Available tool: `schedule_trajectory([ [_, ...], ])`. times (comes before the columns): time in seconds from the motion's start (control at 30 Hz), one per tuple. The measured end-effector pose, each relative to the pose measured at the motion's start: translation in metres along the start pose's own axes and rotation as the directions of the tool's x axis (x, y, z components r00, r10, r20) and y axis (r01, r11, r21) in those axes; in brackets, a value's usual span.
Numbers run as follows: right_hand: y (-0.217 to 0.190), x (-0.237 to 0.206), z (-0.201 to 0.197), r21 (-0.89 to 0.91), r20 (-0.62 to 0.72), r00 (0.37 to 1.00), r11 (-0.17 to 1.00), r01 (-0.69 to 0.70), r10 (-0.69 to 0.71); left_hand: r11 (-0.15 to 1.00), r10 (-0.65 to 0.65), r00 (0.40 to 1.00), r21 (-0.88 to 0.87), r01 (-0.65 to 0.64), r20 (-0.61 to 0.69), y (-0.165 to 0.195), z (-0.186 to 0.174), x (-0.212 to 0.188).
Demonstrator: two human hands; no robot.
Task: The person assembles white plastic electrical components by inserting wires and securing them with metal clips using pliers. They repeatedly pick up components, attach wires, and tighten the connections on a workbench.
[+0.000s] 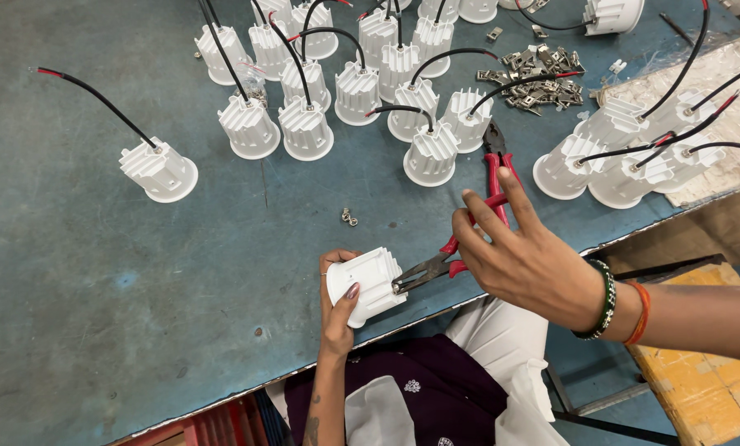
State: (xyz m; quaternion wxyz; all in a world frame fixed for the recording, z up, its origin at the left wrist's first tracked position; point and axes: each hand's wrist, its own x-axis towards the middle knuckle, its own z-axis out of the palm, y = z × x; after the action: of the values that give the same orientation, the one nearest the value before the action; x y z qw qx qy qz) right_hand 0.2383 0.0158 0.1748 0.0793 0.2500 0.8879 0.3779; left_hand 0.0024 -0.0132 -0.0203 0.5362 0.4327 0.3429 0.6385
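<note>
On the blue tabltop's near edge we are working over the tabletop (97, 272), the largest thing here. Beyond the housing we are holding, a crowd of white finned housings (361, 91) with black-and-red leads is standing, one lone housing (159, 169) lying far to its left. Up and right of it a pile of metal clips (543, 78) is resting. Our left hand (337, 306) is gripping the white housing (368, 285) at the tabletop's edge. Our right hand (522, 252) is closing around red-handled pliers (461, 248), whose tips are touching the housing's right side. Just above it a small screw (349, 217) is lying.
</note>
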Motion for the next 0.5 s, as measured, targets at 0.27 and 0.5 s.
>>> schedule_trajectory([
  [0.27,0.008,-0.001,0.006,0.080,-0.007,0.991,0.988,0.130,-0.130,1.000,0.013,1.000,0.011,-0.013,0.014,0.002,0.001,0.001],
  [0.5,0.010,0.001,0.014,-0.049,-0.151,0.957,0.969,0.241,-0.246,0.997,-0.020,1.000,-0.073,0.020,0.009,0.002,0.001,0.000],
])
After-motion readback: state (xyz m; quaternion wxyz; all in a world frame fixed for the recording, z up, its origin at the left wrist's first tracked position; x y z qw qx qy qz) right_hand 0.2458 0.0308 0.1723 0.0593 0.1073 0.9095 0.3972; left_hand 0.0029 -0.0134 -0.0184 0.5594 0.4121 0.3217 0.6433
